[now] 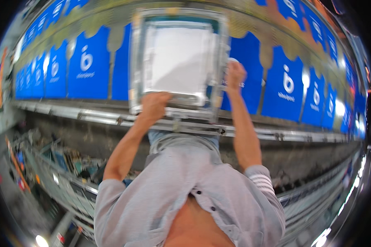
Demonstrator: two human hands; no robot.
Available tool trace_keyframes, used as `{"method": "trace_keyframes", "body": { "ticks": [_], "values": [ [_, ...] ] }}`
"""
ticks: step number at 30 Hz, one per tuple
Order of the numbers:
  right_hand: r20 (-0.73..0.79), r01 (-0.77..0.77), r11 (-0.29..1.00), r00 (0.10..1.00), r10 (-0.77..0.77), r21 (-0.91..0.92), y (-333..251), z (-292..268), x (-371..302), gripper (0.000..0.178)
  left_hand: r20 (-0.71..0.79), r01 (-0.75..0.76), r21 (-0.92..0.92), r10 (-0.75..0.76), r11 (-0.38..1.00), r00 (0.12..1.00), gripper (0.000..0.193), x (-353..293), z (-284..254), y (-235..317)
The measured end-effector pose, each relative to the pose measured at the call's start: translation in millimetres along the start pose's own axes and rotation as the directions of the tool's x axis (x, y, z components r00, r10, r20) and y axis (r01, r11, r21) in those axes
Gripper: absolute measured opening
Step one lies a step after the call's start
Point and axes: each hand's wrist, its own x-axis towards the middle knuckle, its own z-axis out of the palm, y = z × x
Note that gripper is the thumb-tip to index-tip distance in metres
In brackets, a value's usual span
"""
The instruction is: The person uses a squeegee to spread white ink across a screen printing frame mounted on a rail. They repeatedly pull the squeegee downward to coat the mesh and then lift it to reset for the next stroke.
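In front of me lies a rectangular screen-printing frame (pixel 221 82) with a pale metal border. A white area (pixel 175 57) fills its middle, partly in shadow. My left hand (pixel 153 106) is closed round the frame's near edge, left of its middle. Just outside the frame's right side, my right hand (pixel 236 76) is a closed fist. A small white thing (pixel 233 60) shows at its top, blurred, its kind unclear. Blue printed panels (pixel 88 68) with a white mark on each lie in a row under and on both sides of the frame.
A long table with a yellowish surface (pixel 99 16) carries the panels, with a second blue row (pixel 307 16) on its far side. A metal rail (pixel 276 132) runs along its near edge. Behind me on the left stands a rack (pixel 66 164) holding assorted items.
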Motion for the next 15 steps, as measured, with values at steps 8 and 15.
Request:
{"method": "trace_keyframes", "body": {
  "ticks": [8,15],
  "values": [
    [-0.034,0.007,0.995,0.999,-0.003,0.097,-47.9,86.0,-60.7,0.024,0.102,0.004,0.083,-0.012,0.997,0.995,0.033,-17.7,-56.4,-79.9],
    [-0.023,-0.01,0.999,1.0,0.009,-0.036,-52.6,105.4,-66.9,0.025,0.227,0.065,0.111,-0.089,0.992,0.97,0.039,-10.0,-66.8,-101.5]
  ]
}}
